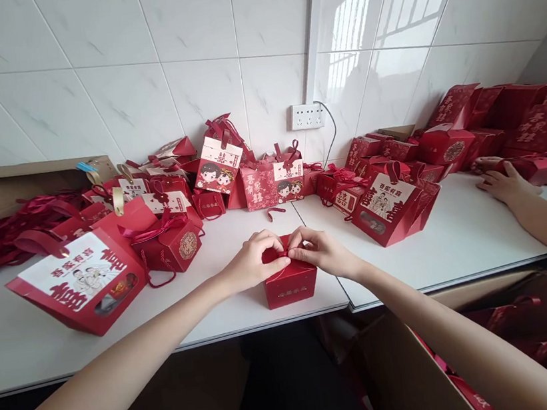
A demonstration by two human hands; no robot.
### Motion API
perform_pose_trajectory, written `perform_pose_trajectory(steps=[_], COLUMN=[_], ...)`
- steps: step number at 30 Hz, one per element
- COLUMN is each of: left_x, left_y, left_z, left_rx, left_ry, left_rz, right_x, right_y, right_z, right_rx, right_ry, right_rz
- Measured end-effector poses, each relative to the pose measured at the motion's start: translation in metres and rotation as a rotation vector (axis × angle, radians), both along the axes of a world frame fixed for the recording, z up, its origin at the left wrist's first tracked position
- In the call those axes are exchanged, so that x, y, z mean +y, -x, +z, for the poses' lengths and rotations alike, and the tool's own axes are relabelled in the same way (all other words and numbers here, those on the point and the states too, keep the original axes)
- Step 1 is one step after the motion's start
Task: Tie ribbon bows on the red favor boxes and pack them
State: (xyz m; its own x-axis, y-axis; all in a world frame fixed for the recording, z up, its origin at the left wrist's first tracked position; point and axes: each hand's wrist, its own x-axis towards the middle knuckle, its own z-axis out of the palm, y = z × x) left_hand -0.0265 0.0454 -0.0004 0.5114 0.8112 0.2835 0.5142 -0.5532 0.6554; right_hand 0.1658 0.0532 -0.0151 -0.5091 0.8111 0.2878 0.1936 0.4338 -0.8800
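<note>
A small red gift box with gold lettering on its front stands upright near the table's front edge. Over its top, my left hand and my right hand meet, fingers pinched together on a red ribbon. The hands partly hide the ribbon and the lid. Behind the box lies a short loose piece of red ribbon. To the left sit a large red and white gift box with a window and a red box with a bow and cord.
More finished-looking boxes and stacked red boxes fill the right side. A pile of red ribbons lies far left. Another person's hand touches a red box. An open carton with bags stands below the table, right.
</note>
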Motion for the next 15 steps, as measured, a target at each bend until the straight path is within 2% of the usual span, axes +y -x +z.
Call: perform_pose_trajectory(steps=[4,7,12,15], left_x=[-0.0005,-0.0001,-0.0008,-0.0037], left_y=[-0.0017,-0.0027,-0.0051,-0.0066], left_z=[0.0027,0.0038,0.0049,0.0025], left_rx=[0.029,-0.001,-0.093,-0.149], left_ry=[0.018,0.047,0.091,0.019], left_rz=[0.003,0.002,0.043,0.072], right_x=[0.0009,-0.0003,-0.0043,-0.0065], right_y=[-0.0011,-0.0009,-0.0006,-0.0013], right_z=[0.0,0.002,0.0027,0.0028], right_rx=[0.134,0.14,0.083,0.078], right_ry=[0.133,0.177,0.113,0.115], right_rz=[0.026,0.028,0.035,0.019])
